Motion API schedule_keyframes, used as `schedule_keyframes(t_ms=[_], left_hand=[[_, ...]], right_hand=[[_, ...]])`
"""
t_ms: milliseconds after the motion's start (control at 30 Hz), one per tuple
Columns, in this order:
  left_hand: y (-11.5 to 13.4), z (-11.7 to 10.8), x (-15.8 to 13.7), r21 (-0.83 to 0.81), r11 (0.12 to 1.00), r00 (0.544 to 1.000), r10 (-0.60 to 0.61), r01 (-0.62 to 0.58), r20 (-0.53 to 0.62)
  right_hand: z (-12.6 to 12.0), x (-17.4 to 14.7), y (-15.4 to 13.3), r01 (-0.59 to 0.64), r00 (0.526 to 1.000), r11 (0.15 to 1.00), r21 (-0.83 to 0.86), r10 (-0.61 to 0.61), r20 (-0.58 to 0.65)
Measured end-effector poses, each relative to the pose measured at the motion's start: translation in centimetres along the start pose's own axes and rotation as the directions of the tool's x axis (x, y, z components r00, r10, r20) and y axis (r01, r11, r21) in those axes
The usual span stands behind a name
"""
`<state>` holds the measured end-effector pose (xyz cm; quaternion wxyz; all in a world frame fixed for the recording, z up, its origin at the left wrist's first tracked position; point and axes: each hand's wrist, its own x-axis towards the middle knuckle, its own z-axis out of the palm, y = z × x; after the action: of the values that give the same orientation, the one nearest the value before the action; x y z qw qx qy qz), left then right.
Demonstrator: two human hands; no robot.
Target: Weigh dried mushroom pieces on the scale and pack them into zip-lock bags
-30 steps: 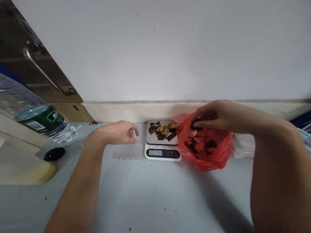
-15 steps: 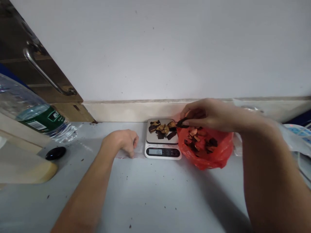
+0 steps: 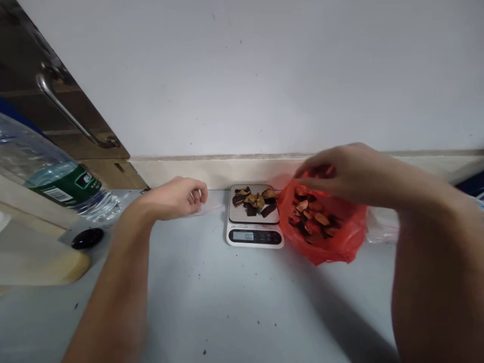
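Observation:
A white digital scale reads about 10.0, with several dried brown and dark slices spread over its plate. Right beside it sits an open red plastic bag with more dried slices inside. My right hand is at the bag's far rim, thumb and fingers closed on the red film; the fingertips are partly hidden. Left of the scale, my left hand has curled fingers around a clear plastic bag, most of which lies behind the hand.
A large water bottle with a green label leans in at the left, near a black oval object and a whitish container. A wall rises behind the grey table. More clear plastic lies right of the red bag.
My left hand has lifted and moved back and left, drawing the clear bag along. My right hand no longer shows the dark slice and has shifted right, onto the red bag's rim.

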<state>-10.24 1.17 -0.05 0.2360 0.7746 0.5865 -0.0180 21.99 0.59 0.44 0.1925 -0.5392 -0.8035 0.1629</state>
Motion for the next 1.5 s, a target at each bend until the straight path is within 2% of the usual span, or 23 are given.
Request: schedule_keyframes(t_ms=[67,133,200,333,400,500,600,833,900,1000,1067,1100,1167,1267,1300,1333,1367,1433,1500], left_hand=[[0.5,-0.4,-0.5,-0.044,0.996,0.986,0.069,-0.076,-0.153],[1.1,-0.6,-0.9,-0.079,0.987,0.949,0.110,-0.139,-0.295],[1.7,-0.5,-1.2,-0.112,0.974,0.908,0.140,-0.198,-0.394],[2.7,0.1,-1.4,-0.146,0.941,0.846,0.199,-0.306,-0.494],[3.1,0.3,-1.3,-0.157,0.932,0.832,0.206,-0.328,-0.515],[3.5,0.5,-1.2,-0.195,0.923,0.833,0.191,-0.333,-0.520],[3.7,0.7,-0.9,-0.227,0.909,0.826,0.184,-0.349,-0.532],[3.7,1.1,-0.7,-0.310,0.868,0.830,0.182,-0.388,-0.528],[3.5,1.0,-0.6,-0.271,0.888,0.794,0.152,-0.371,-0.589],[3.4,1.0,-0.7,-0.194,0.916,0.705,0.121,-0.350,-0.699],[3.7,1.1,-0.9,-0.166,0.907,0.688,0.165,-0.387,-0.707],[3.9,1.2,-1.0,-0.155,0.893,0.691,0.208,-0.423,-0.692],[4.4,1.4,-1.1,-0.125,0.859,0.685,0.299,-0.497,-0.664],[4.5,1.5,-1.1,-0.038,0.827,0.594,0.369,-0.560,-0.715],[4.3,1.4,-1.0,-0.002,0.825,0.577,0.393,-0.565,-0.716],[4.1,1.4,-0.8,0.026,0.825,0.586,0.423,-0.565,-0.691],[3.7,1.4,-0.7,0.044,0.825,0.619,0.457,-0.564,-0.639],[3.0,1.4,-0.2,0.037,0.835,0.712,0.490,-0.549,-0.503],[2.6,1.6,0.1,-0.002,0.857,0.776,0.466,-0.516,-0.425]], right_hand=[[1.2,0.5,-2.8,0.015,0.999,0.998,0.069,-0.013,-0.032],[2.8,1.1,-5.7,0.032,0.999,0.959,0.282,-0.037,0.013],[4.6,1.7,-7.7,-0.037,0.997,0.900,0.433,0.004,0.077],[6.7,2.4,-8.8,-0.136,0.990,0.785,0.604,0.137,0.045],[6.9,2.5,-8.5,-0.123,0.991,0.747,0.653,0.127,0.042],[6.9,2.3,-8.3,0.038,0.999,0.769,0.638,-0.005,-0.053],[7.1,2.2,-8.5,0.185,0.981,0.813,0.552,-0.122,-0.148],[7.2,2.1,-8.9,0.065,0.995,0.792,0.607,-0.005,-0.100],[7.0,2.1,-8.9,0.054,0.993,0.853,0.520,0.008,-0.117],[6.8,2.0,-9.1,-0.008,0.989,0.975,0.221,0.040,-0.143],[7.0,2.1,-9.2,-0.041,0.990,0.994,0.104,0.054,-0.129],[7.3,2.2,-9.2,-0.044,0.990,0.993,0.112,0.058,-0.126],[7.8,2.5,-9.2,-0.020,0.987,0.973,0.229,0.055,-0.151],[8.3,3.2,-8.8,0.093,0.974,0.897,0.433,0.009,-0.228],[8.3,3.3,-8.5,0.134,0.970,0.869,0.477,-0.016,-0.242],[8.2,3.4,-8.3,0.167,0.968,0.842,0.513,-0.042,-0.248],[8.1,3.5,-8.1,0.192,0.968,0.815,0.546,-0.066,-0.242],[7.7,3.6,-7.6,0.221,0.972,0.762,0.608,-0.117,-0.206],[7.4,3.6,-7.2,0.215,0.977,0.722,0.658,-0.160,-0.143]])
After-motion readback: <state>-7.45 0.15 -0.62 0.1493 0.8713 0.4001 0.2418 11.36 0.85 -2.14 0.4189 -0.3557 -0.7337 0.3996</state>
